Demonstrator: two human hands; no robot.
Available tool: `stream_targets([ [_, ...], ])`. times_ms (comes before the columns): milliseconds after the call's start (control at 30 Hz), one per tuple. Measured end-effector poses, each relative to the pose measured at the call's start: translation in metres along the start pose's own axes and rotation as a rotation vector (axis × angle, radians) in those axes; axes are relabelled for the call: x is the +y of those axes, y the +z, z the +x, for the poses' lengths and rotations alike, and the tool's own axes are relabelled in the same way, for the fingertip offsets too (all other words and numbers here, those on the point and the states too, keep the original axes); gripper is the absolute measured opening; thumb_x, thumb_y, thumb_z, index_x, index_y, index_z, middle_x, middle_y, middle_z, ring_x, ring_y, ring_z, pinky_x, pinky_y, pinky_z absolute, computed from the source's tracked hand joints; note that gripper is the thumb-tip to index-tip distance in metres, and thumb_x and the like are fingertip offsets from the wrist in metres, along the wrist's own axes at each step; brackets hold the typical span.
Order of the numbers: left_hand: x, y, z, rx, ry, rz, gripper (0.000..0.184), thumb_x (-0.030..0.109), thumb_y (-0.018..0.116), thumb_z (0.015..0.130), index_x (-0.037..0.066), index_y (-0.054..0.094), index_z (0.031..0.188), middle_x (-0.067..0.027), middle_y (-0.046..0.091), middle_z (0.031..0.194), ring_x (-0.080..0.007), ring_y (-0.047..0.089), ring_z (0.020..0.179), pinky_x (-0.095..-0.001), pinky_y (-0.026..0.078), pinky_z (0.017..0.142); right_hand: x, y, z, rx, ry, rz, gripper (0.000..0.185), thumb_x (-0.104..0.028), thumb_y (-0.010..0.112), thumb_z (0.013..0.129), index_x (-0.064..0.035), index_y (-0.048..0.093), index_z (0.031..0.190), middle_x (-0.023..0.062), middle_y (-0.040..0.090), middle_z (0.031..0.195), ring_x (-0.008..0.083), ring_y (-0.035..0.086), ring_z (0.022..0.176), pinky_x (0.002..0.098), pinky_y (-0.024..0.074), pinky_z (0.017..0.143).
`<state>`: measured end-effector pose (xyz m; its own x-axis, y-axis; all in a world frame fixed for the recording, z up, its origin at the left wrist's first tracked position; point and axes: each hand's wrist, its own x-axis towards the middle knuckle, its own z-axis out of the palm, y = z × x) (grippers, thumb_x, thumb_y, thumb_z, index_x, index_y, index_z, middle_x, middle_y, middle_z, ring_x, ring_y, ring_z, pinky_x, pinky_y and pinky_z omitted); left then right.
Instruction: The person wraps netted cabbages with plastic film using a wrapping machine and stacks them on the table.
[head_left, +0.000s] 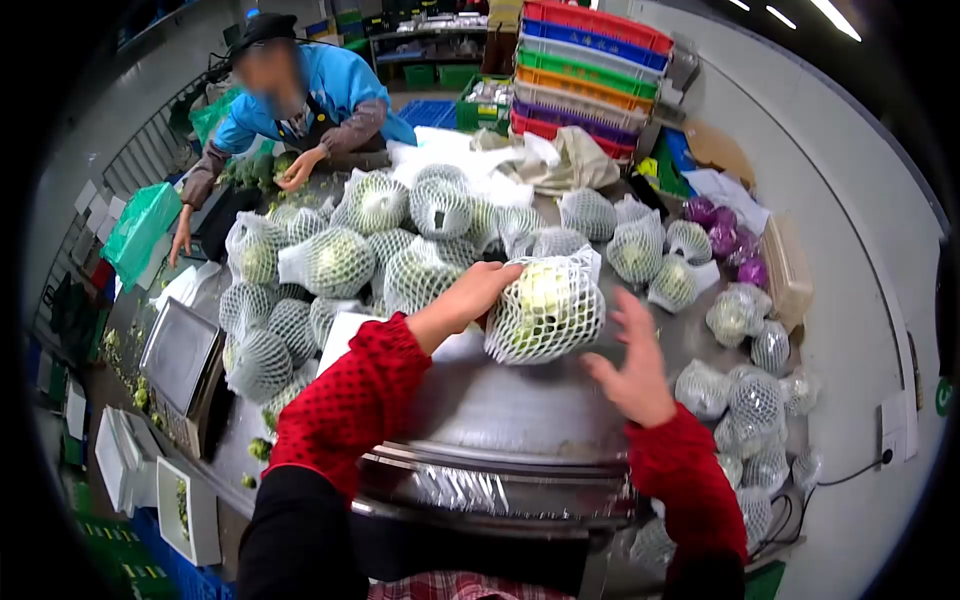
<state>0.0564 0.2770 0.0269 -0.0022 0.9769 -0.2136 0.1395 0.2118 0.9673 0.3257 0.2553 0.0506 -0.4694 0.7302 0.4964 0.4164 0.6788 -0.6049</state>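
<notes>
My left hand [478, 296] grips the upper left side of a pale green vegetable head in a white foam net [546, 310], held above a metal work surface [520, 405]. Just to its right is my right hand [637, 365], open with fingers apart and holding nothing. Whether the vegetable is a cabbage or a cauliflower, I cannot tell. Beyond my hands lies a pile of similar net-wrapped heads [335, 262]. Directly before me, below the metal surface, is a shiny roll of clear film [455, 485].
Film-wrapped heads [755, 400] line the right side, with purple cabbages [722, 240] behind them. Stacked coloured crates [590, 75] stand at the back. Across the table, a person in a blue top [340, 85] handles broccoli [255, 170]. A metal tray [178, 355] is at left.
</notes>
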Motion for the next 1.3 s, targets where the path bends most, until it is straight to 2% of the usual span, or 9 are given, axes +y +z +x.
stream_targets([
  [333,-0.019,-0.016,-0.198,0.085,-0.202,0.018,0.07,0.057,0.046,0.093,-0.01,0.059,0.108,-0.0139,0.064,0.067,-0.0207,0.062,0.049,-0.0294,0.048,0.044,-0.062,0.062,-0.076,-0.164,0.101,0.037,0.063,-0.029,0.06,0.089,0.0041,0.035,0.137,0.0264,0.049,0.127,0.0396,0.052,0.113,0.0414,0.0418,0.097],
  [467,-0.067,-0.06,-0.275,0.354,0.07,1.127,0.055,0.053,0.062,0.081,0.0,0.068,0.069,-0.0183,0.06,0.055,-0.0329,0.062,0.053,-0.0431,0.048,0.051,-0.08,-0.031,-0.134,-0.243,0.269,-0.418,0.031,-0.034,0.068,0.081,-0.0032,0.07,0.075,0.0122,0.064,0.069,0.0295,0.062,0.056,0.0403,0.0489,0.054],
  [567,-0.085,-0.048,-0.286,0.29,0.057,1.273,0.052,0.048,0.063,0.08,0.001,0.066,0.057,-0.0182,0.057,0.052,-0.0349,0.06,0.05,-0.0446,0.047,0.049,-0.081,-0.028,-0.162,-0.503,0.456,-0.699,0.04,-0.04,0.067,0.08,-0.0019,0.069,0.068,0.0161,0.062,0.061,0.031,0.064,0.057,0.0402,0.0485,0.055],
  [833,-0.026,-0.054,-0.338,-0.16,-0.28,-0.12,0.034,0.022,0.052,0.093,-0.002,0.059,0.071,-0.0088,0.054,0.054,-0.0182,0.059,0.051,-0.0284,0.047,0.049,-0.142,-0.066,-0.177,-0.439,0.937,0.625,0.026,-0.019,0.051,0.092,-0.001,0.059,0.076,0.0112,0.059,0.062,0.0208,0.057,0.051,0.0276,0.045,0.047],
  [933,0.037,-0.054,-0.314,-0.159,0.373,-0.613,0.021,0.01,0.049,0.089,-0.007,0.055,0.079,-0.0184,0.06,0.066,-0.0252,0.064,0.059,-0.0331,0.052,0.054,-0.16,-0.072,-0.118,-0.024,0.417,1.148,0.023,-0.015,0.045,0.093,0.0028,0.058,0.087,0.0166,0.061,0.07,0.0225,0.059,0.056,0.0282,0.0471,0.05],
  [1033,0.062,-0.032,-0.198,0.348,0.67,-0.257,0.015,0.004,0.05,0.095,-0.002,0.06,0.085,-0.0068,0.056,0.068,-0.0126,0.05,0.063,-0.0279,0.042,0.057,-0.106,-0.016,-0.046,0.354,0.326,0.814,0.018,-0.008,0.05,0.093,0.0046,0.061,0.1,0.0135,0.066,0.095,0.0191,0.063,0.085,0.0321,0.0521,0.078],
  [1133,-0.049,-0.045,-0.11,0.171,0.457,0.334,0.023,0.016,0.057,0.095,-0.001,0.05,0.081,-0.0042,0.046,0.062,-0.0111,0.041,0.062,-0.0296,0.04,0.057,-0.011,0.062,-0.058,0.101,0.487,0.842,0.021,-0.009,0.049,0.095,0.0047,0.062,0.105,0.0094,0.067,0.101,0.0145,0.062,0.095,0.0279,0.0484,0.087],
  [1233,-0.048,-0.048,-0.13,0.017,0.536,0.085,0.026,0.003,0.05,0.092,0.005,0.053,0.118,-0.0167,0.061,0.117,-0.0236,0.065,0.088,-0.0353,0.052,0.079,-0.025,0.062,-0.057,-0.093,0.399,0.849,0.03,0.0,0.049,0.09,0.0029,0.055,0.119,0.0125,0.062,0.116,0.0193,0.061,0.102,0.029,0.0476,0.088],
  [1300,-0.042,-0.055,-0.14,-0.153,0.841,0.953,0.056,-0.004,0.052,0.081,0.007,0.043,0.135,-0.0189,0.047,0.139,-0.0316,0.059,0.111,-0.0415,0.048,0.093,-0.013,0.068,-0.065,-0.182,0.16,0.517,0.04,0.004,0.051,0.085,0.0015,0.05,0.126,0.0153,0.059,0.12,0.0244,0.06,0.105,0.0318,0.046,0.091],
])
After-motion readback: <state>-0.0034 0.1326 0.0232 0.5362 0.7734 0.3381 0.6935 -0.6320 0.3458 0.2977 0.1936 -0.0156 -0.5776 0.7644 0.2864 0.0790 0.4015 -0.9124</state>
